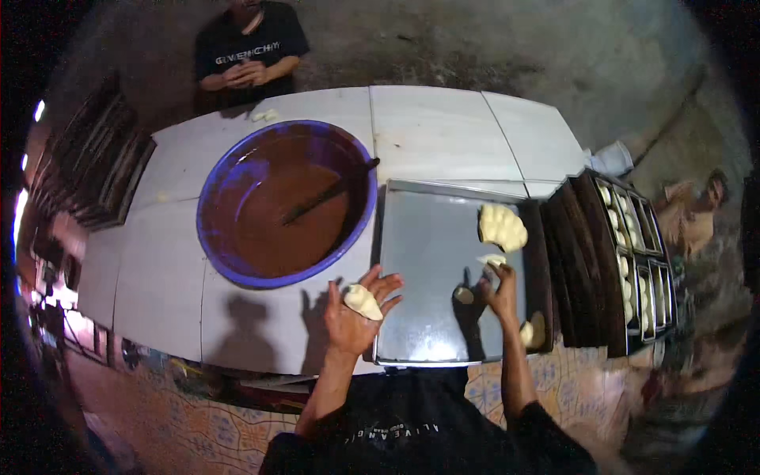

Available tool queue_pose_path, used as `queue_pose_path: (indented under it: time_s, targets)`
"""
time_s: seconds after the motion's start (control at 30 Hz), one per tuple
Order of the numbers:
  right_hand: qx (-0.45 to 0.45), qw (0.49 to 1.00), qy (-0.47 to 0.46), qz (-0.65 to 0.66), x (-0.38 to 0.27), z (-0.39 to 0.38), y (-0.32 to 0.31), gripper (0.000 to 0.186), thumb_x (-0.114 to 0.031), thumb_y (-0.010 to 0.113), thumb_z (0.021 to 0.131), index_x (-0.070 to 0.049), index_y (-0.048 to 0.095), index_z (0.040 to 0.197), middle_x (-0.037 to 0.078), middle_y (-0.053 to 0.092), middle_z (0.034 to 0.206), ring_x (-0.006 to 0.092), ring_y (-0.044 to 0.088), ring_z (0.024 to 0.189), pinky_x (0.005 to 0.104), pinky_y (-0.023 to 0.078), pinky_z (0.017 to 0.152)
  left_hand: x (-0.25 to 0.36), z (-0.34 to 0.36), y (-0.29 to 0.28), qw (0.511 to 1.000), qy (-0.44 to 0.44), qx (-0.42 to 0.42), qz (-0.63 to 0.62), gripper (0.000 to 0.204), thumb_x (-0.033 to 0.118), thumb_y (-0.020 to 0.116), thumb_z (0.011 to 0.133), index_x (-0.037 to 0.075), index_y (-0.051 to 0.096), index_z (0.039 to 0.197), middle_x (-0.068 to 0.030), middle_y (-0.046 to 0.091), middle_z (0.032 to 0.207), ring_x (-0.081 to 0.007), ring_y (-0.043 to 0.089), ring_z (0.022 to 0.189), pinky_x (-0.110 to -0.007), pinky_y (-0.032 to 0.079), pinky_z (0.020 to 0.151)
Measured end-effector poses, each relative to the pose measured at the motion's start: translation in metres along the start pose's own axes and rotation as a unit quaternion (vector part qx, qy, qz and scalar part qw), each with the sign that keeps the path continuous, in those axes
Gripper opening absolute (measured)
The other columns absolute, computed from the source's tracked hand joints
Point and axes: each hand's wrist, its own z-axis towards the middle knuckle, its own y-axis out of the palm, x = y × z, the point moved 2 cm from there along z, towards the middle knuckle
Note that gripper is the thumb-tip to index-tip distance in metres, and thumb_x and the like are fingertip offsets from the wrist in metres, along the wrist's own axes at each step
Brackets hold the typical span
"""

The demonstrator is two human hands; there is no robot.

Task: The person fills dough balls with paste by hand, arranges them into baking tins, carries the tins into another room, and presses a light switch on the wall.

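A pale piece of dough [363,302] rests on the upturned palm of my left hand [351,323], fingers spread around it. That hand is over the table edge, between the basin and the metal tray [419,245]. Over the tray, my right hand [500,294] has its fingertips closed at a small pale dough piece [492,260]; its grip is partly hidden. Just beyond lies a cluster of dough pieces [502,228] near the tray's right wall. More dough [532,331] sits in the near right corner, partly behind my right forearm.
A purple basin [207,241] of brown paste with a dark stirring tool [324,198] stands left on the white-tiled table [443,127]. Small dough bits [265,115] lie behind it. Dark pans and moulds [633,261] with dough stand right. Across the table is a person [252,59], hands together.
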Motion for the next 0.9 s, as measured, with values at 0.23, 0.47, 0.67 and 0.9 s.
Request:
queue_pose_path:
  time_s: [0.23,0.47,0.67,0.9]
  targets:
    - [-0.180,0.904,-0.224,0.316,-0.212,0.014,-0.044,0.054,-0.003,0.071,0.079,-0.011,0.054,0.130,0.017,0.038,0.139,0.0306,0.048,0.120,0.0337,0.053,0.081,-0.023,0.013,-0.008,0.993,-0.114,-0.008,-0.008,0.081,0.070,0.027,0.091,0.008,0.037,0.142,-0.0096,0.055,0.127,-0.0207,0.051,0.117,-0.036,0.042,0.096]
    - [-0.110,0.830,-0.030,0.546,-0.204,0.031,-0.040,0.046,-0.023,0.072,0.084,0.000,0.061,0.122,0.009,0.042,0.126,0.0186,0.052,0.107,0.0309,0.050,0.082,-0.013,-0.003,0.005,0.839,0.241,0.099,0.479,0.068,0.018,0.065,0.089,0.005,0.031,0.147,-0.0127,0.043,0.143,-0.0275,0.036,0.135,-0.037,0.028,0.110]
    - [-0.143,0.860,0.069,0.485,-0.227,0.012,-0.028,0.026,-0.013,0.058,0.093,0.004,0.064,0.112,0.008,0.055,0.107,0.0171,0.054,0.094,0.0304,0.044,0.083,-0.017,-0.009,0.013,0.741,0.316,0.131,0.578,0.027,0.019,0.073,0.083,0.003,0.071,0.104,-0.0114,0.069,0.100,-0.0215,0.065,0.094,-0.033,0.050,0.082]
    - [-0.136,0.842,-0.072,0.517,-0.235,0.034,0.001,0.055,-0.053,0.047,0.095,-0.001,0.062,0.104,0.017,0.057,0.115,0.0271,0.054,0.108,0.0381,0.041,0.094,-0.017,-0.003,0.005,0.866,0.086,0.261,0.418,0.015,0.016,0.073,0.083,0.000,0.073,0.084,-0.0035,0.070,0.078,-0.0116,0.065,0.072,-0.026,0.050,0.066]
